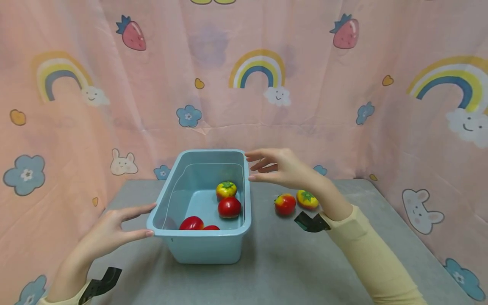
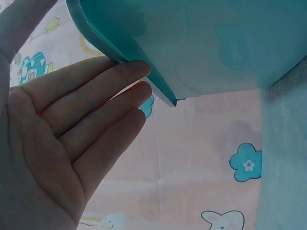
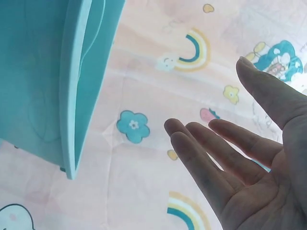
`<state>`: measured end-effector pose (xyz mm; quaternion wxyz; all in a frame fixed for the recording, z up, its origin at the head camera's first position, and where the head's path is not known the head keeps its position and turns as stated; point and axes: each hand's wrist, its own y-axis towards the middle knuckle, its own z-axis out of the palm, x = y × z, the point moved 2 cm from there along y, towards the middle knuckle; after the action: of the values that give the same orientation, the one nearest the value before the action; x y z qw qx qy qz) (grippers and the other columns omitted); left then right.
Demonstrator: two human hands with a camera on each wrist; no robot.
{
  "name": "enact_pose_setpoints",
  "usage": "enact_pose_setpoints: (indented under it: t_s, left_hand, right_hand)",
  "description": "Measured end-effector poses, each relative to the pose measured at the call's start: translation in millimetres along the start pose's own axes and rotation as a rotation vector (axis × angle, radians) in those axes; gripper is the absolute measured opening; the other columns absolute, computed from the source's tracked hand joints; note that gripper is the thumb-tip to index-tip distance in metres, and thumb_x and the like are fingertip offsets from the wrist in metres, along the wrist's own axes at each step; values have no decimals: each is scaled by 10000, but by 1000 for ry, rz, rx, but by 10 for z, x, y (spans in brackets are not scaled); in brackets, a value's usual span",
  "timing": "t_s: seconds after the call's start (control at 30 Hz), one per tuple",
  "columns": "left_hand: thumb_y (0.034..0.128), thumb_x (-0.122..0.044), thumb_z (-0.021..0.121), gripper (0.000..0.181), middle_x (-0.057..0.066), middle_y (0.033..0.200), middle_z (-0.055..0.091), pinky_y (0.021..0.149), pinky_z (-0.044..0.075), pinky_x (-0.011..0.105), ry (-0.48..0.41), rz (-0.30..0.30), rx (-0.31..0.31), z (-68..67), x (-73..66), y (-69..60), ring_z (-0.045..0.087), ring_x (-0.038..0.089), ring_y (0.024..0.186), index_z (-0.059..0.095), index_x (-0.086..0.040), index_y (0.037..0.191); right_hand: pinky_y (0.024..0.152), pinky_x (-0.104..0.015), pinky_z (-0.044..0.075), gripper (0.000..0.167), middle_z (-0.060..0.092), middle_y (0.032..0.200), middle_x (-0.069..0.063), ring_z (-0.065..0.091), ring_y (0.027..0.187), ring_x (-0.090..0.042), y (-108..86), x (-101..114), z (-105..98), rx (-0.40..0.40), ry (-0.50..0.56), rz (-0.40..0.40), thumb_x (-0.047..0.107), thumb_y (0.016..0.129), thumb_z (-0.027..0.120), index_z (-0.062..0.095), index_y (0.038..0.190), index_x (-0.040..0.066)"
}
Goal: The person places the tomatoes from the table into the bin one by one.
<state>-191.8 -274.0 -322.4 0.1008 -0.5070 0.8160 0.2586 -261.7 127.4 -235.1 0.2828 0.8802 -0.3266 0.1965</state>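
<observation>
A light blue plastic bin (image 1: 206, 250) stands on the grey table. Inside it lie a yellow fruit (image 1: 226, 190) with a green top, a round glossy red fruit (image 1: 229, 207) and more red fruit (image 1: 192, 223) partly hidden by the front wall. My left hand (image 1: 110, 231) touches the bin's left rim with extended fingertips; in the left wrist view its fingers (image 2: 96, 91) lie against the rim. By the right rim my right hand (image 1: 284, 169) hovers, fingers loosely bent. The right wrist view shows a gap between those fingers (image 3: 201, 177) and the bin (image 3: 69, 96).
Right of the bin, under the right forearm, lie a red-yellow fruit (image 1: 285, 205) and a yellow fruit (image 1: 307, 200) with a green top. A pink printed curtain (image 1: 160, 84) hangs behind and beside the table (image 1: 289, 271).
</observation>
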Motion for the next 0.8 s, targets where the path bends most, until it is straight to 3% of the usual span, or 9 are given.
enact_pose_setpoints:
  t_s: [0.47, 0.8]
  left_hand:
    - [772, -414, 761, 584, -70, 1243, 639, 869, 506, 334, -6, -4, 4, 9, -11, -9, 608, 254, 1145, 577, -290, 1312]
    - [767, -418, 763, 585, -68, 1240, 641, 870, 502, 313, -4, -11, 0, 10, -9, -8, 603, 203, 1145, 579, -298, 1308]
  right_hand:
    - [814, -372, 551, 525, 647, 1214, -63, 673, 1029, -194, -274, -207, -87, -51, -5, 73, 282, 826, 743, 568, 1304, 153]
    - [828, -398, 543, 518, 645, 1217, -89, 672, 1032, -219, -461, -407, -163, -85, -34, 108, 259, 839, 731, 562, 1309, 122]
